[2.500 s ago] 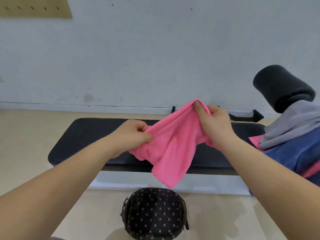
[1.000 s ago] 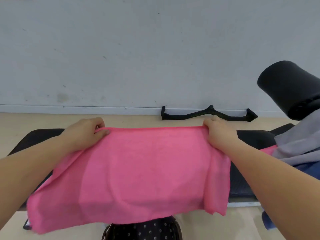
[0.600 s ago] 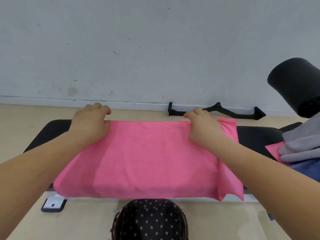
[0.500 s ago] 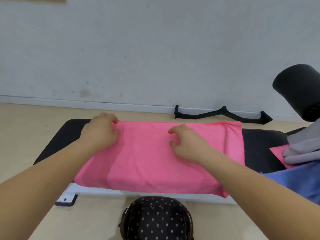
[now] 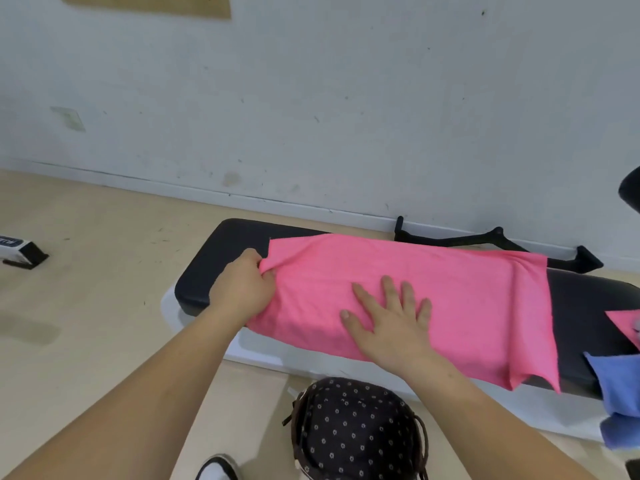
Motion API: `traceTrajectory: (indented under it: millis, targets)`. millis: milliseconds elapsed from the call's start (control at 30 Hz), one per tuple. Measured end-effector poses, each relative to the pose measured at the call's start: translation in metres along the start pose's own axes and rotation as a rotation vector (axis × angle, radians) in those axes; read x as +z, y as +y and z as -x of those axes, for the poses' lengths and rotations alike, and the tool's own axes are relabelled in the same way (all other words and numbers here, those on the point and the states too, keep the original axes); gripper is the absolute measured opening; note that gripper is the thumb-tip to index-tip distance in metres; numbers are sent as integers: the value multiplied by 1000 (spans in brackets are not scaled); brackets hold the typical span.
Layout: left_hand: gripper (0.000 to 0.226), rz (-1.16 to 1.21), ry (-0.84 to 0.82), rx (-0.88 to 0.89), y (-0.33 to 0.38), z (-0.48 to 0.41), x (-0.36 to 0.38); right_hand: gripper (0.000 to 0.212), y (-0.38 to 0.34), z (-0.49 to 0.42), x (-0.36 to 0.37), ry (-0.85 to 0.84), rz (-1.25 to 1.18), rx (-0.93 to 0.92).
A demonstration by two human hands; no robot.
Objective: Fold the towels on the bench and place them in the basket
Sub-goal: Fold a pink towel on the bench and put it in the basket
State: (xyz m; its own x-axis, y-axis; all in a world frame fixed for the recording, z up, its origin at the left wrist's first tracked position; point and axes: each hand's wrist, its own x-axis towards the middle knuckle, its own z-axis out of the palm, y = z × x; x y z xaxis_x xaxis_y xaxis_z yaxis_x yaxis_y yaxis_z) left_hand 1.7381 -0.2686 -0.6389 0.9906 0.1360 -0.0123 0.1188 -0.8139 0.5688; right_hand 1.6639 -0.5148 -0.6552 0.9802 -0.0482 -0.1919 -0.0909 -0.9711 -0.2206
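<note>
A pink towel [image 5: 467, 299] lies spread flat over the black padded bench [image 5: 214, 268], its near edge hanging over the front. My left hand [image 5: 242, 289] pinches the towel's left edge, bunching the cloth. My right hand [image 5: 388, 313] presses flat on the middle of the towel with fingers spread. A dark basket [image 5: 356, 434] with a small flower print stands on the floor just in front of the bench, below my right forearm. At the right edge lie a blue towel [image 5: 620, 386] and a corner of another pink towel [image 5: 623, 323].
A black metal handle bar [image 5: 485, 239] lies on the floor against the white wall behind the bench. A dark padded roller [image 5: 632, 192] shows at the far right. A white and black object [image 5: 17, 251] sits on the floor at left. A shoe tip [image 5: 218, 469] is near the basket.
The towel was pulled open from a bunch, spread and laid on the bench. My right hand slid from the far edge to the middle and flattened; my left hand moved to the left edge.
</note>
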Motion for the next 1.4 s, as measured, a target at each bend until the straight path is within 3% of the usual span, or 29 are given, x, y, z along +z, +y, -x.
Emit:
traceTrajectory:
  millis: [100,233,267,400,533,633,700,767,867,967,1033,1167,1233,1300,1400]
  targets:
    - [13,173,13,17,-13,-14,-7,70,-13,-3,6,-4,56,0]
    - [8,452,201,9,-5,-38,-17,70,-28,-13,11,25,45,-20]
    - [16,453,198,-19,-4,-39,-17,71,-30,-15,10,26,44,-23]
    - [61,99,-2,-98,-14,-26,-20,70,-27,-14,6,24,48,-15]
    - [56,61,-129,-65,-22,-10,-30,68,-21,-6,4,-17,51,-3]
    - [50,-59,-60,-20,-27,-8,-32,67,-20,-8,-2,37,33,-23]
    - [56,77,-36,-51,-25,-12,-28,67,-19,-17,-9,99,12,-42]
    - [60,374,-34,-145,-15,-19,-25,68,-19,-29,-12,109,6,-54]
    - [41,608,-52,-225,0,-42,-22,72,-16,-40,-10,86,20,-74]
    - [14,574,-184,-219,12,-72,-24,76,-11,-47,-8,68,6,-103]
    - [11,551,-216,-169,20,-91,-19,80,-7,-52,-8,54,-4,-97]
    - [26,337,80,-14,20,-121,-10,78,-6,-62,-8,23,-23,-111]
    - [30,166,39,-23,15,-129,-9,75,-7,-65,-9,25,-63,-143]
    - [60,-110,-76,-61,17,-128,-7,70,-5,-65,-12,61,-139,-164]
    - [57,-161,-31,69,46,-108,3,53,6,-59,-18,172,-307,-162]
